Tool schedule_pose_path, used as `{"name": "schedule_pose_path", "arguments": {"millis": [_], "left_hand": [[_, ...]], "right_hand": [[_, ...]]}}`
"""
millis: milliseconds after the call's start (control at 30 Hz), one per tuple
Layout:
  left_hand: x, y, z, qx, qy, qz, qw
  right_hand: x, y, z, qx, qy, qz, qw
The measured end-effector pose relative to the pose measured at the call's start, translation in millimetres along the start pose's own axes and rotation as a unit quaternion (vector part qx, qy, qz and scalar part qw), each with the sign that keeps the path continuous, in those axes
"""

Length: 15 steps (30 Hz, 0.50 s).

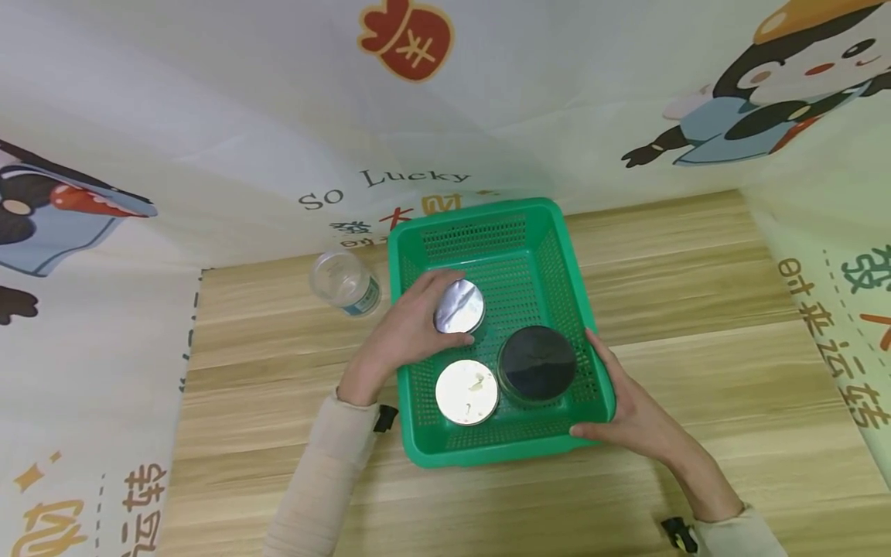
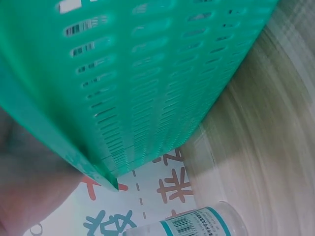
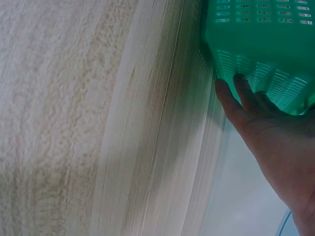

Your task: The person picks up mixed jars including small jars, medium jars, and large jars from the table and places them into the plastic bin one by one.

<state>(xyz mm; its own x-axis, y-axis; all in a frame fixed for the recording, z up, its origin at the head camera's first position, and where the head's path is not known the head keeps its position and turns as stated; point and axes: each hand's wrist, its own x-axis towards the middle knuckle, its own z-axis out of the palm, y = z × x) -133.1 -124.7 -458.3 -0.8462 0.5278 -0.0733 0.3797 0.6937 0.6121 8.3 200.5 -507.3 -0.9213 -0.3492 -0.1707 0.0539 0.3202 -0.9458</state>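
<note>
Inside a green plastic basket [image 1: 480, 456] stand three round containers. My left hand [image 1: 411, 321] reaches over the left rim and grips the silver-topped container [image 1: 461, 306], thumb and fingers on opposite sides of it. Just in front of that hand is a container with a pale, shiny top [image 1: 467, 392]. To its right stands a wider one with a black top [image 1: 537, 363]. My right hand [image 1: 629, 410] holds the basket's front right corner, thumb at the front rim and fingers along the outer side. In the left wrist view the basket wall hides the containers' lower parts.
A clear plastic jar [image 1: 344, 282] with a blue-green label stands outside the basket, at its back left. The wooden tabletop [image 1: 264, 402] ends against a white printed cloth [image 1: 230, 155] at the back and sides.
</note>
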Motion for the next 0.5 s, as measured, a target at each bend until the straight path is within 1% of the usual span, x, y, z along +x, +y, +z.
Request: {"name": "schedule_pose_path", "arguments": {"millis": [100, 233, 367, 500], "left_hand": [[-0.6, -1.4, -1.2, -0.022, 0.008, 0.011, 0.9997], [-2.2, -3.6, -4.0, -0.044, 0.036, 0.028, 0.998], [-4.3, -6.0, -7.3, -0.049, 0.062, 0.05, 0.9956], [-5.9, -6.9, -9.2, -0.053, 0.081, 0.072, 0.9927]], "right_hand": [[0.1, -0.3, -0.2, 0.001, -0.001, 0.001, 1.0], [0.1, -0.6, -0.3, -0.002, -0.001, 0.003, 1.0], [0.0, -0.5, -0.1, -0.003, -0.001, 0.005, 1.0], [-0.2, -0.3, 0.1, -0.001, -0.001, 0.005, 1.0]]}}
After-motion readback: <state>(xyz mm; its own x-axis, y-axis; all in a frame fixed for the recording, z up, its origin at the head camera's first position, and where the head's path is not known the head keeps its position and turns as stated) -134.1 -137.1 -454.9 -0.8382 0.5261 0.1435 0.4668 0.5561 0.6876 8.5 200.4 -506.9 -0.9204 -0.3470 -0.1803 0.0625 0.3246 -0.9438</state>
